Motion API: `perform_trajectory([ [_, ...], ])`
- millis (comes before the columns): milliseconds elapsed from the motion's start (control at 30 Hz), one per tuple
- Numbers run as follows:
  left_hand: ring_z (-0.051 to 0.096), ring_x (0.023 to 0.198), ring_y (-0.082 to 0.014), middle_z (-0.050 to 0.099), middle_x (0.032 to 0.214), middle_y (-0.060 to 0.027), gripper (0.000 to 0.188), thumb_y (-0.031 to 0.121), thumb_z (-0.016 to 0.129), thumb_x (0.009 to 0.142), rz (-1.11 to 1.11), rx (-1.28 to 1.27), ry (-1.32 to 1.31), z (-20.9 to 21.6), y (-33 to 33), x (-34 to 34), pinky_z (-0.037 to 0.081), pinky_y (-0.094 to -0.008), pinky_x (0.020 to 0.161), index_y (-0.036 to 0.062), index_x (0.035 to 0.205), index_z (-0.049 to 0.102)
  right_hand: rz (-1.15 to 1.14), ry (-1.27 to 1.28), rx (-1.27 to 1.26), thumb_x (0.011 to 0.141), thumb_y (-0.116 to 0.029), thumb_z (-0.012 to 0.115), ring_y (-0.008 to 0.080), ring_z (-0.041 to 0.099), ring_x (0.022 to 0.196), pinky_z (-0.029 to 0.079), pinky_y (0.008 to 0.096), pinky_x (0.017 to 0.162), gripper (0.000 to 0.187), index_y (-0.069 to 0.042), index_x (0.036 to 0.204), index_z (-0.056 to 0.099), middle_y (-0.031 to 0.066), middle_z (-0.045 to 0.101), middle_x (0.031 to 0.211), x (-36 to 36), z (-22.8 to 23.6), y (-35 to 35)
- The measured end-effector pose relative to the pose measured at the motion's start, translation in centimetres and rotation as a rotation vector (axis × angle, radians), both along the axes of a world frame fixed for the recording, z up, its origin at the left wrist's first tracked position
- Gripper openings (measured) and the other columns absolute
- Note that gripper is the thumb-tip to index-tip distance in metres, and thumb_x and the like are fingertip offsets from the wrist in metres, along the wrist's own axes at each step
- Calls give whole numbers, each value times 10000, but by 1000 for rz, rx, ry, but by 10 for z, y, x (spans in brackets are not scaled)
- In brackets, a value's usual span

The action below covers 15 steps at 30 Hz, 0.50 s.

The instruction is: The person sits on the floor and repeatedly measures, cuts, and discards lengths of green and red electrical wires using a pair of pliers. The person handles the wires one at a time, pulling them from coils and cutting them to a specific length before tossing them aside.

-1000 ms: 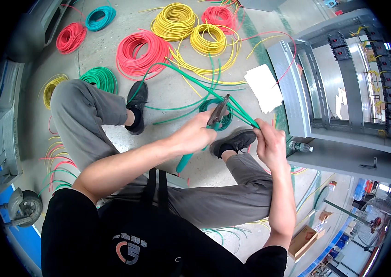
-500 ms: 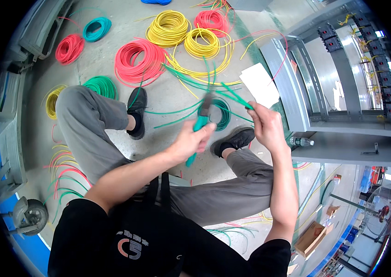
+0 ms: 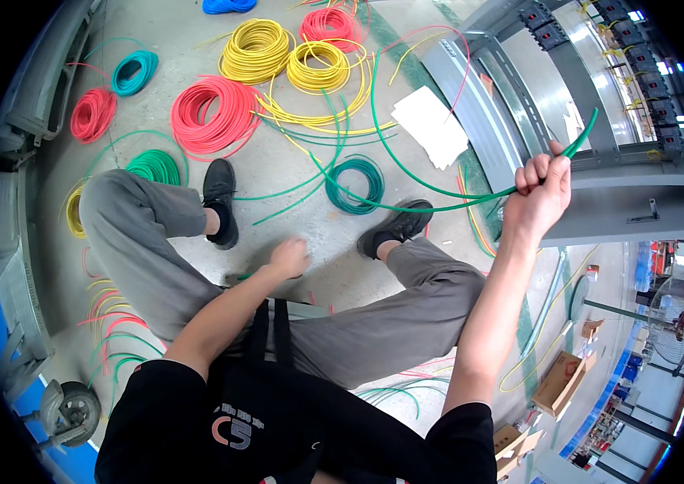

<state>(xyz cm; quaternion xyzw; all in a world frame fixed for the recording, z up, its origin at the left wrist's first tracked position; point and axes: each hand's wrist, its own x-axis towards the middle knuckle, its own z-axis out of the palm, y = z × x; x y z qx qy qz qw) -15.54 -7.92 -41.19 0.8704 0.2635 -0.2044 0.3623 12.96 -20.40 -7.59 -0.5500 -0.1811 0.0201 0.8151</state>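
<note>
Sitting on the grey concrete floor (image 3: 293, 169) with knees bent, we have our right hand (image 3: 539, 189) raised to the right and closed in a fist around a length of thin green insulated wire (image 3: 439, 194), whose short free end sticks up past the knuckles toward the grey metal cabinet frame (image 3: 568, 121); from the fist the wire runs in a long sagging curve to the left, over the black shoes (image 3: 394, 230), toward the small teal-green wire coil (image 3: 358, 181) lying on the floor between our feet. Our left hand (image 3: 289, 258) is low by the left knee, fingers curled near the floor; something small and green shows just beside it, but we cannot tell whether the hand grips it or only rests there. The hands are well apart. Around us lie the large pink-red wire coil (image 3: 213, 113), two yellow wire coils (image 3: 257, 48), a bright green coil (image 3: 154, 167) by the left leg and white paper sheets (image 3: 430, 125) near the frame. As for progress, we judge that one strand has been drawn out and is in hand, its tail not yet taken to the frame; loose green strands cross the floor, and most coils look full, so much of the wire work seems left
</note>
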Motion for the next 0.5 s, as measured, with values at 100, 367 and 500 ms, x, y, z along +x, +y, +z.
perform_trajectory([
  [100, 500, 1048, -346, 526, 1076, -174, 362, 84, 641, 737, 184, 157, -818, 86, -14, 47, 422, -444, 869, 13, 1080, 551, 28, 52, 85, 986, -235, 459, 47, 219, 509, 172, 219, 433, 261, 3, 1075, 517, -38, 318, 640, -10, 1, -2],
  [367, 587, 891, -306, 504, 1094, -142, 411, 229, 695, 792, -157, 168, -988, 130, -4, 81, 472, -373, 735, 31, 1104, 517, 147, 194, 159, 980, -259, 473, 49, 198, 508, 165, 221, 417, 269, -20, 1100, 509, -45, 281, 645, -1, 5, -11],
  [500, 586, 896, -285, 546, 1002, -80, 315, 213, 665, 812, 164, 195, -1180, 162, -6, 73, 498, -376, 601, 44, 1055, 556, 295, 225, 282, 981, -249, 472, 45, 188, 500, 164, 211, 410, 257, -28, 1108, 499, -46, 270, 645, 12, 0, -36],
])
